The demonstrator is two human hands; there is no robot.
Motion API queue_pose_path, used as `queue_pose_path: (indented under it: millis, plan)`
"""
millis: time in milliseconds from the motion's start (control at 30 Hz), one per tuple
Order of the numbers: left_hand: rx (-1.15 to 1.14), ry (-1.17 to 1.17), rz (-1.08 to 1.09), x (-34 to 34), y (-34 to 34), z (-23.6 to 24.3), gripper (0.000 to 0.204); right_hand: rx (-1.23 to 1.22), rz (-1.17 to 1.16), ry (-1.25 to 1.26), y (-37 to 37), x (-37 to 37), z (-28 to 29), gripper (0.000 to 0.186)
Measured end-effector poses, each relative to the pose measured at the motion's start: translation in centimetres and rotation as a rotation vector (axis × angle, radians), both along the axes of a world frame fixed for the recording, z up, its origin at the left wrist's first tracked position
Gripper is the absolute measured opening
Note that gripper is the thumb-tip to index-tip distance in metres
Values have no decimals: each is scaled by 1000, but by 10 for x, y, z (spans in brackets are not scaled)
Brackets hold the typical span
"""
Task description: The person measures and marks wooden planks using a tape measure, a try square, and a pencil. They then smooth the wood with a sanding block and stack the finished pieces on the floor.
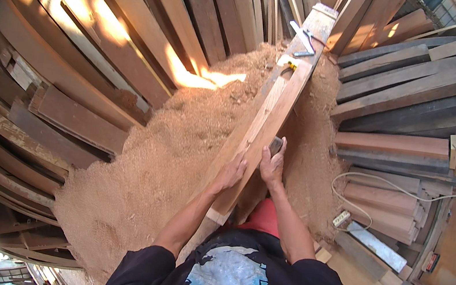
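A long light-brown wooden beam (282, 106) with a narrow lengthwise recess lies on a longer plank that runs away from me. My left hand (230, 173) rests on the beam's near part, its fingers extended along the top. On the right edge, my right hand (272, 165) has thumb and fingers around a small dark block (276, 145), partly hidden by the hand. Past the beam's far end, a yellow-and-black tape measure (288, 63) sits on the plank (322, 20). A square with a pale blade (301, 36) lies farther along, near a small grey-blue tool (303, 53).
Sawdust and shavings (164, 139) are heaped around the plank. Stacked boards (73, 126) line the left, and more timber (416, 87) fills the right. A white cord (380, 177) leads to a socket block (341, 219) beside a pale metal strip (378, 245).
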State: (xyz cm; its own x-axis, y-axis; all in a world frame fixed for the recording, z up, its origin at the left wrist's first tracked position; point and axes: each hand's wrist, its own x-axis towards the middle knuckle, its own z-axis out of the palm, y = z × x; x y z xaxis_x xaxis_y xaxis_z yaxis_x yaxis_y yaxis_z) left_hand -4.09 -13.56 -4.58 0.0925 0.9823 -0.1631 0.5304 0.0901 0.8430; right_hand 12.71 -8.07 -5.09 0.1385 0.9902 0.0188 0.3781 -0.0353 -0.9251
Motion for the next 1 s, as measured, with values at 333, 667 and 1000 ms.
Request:
queue_pose_path:
  millis: [333, 667, 1000]
  plan:
    - [50, 32, 37, 5, -12, -14, 52, 18, -65, 53, -63, -32, 32, 72]
    - [-123, 111, -35, -2, 0, 22, 52, 41, -58, 21, 133, 31, -6, 70]
    - [35, -92, 74, 2, -3, -8, 50, -95, 19, 18, -165, -51, 29, 81]
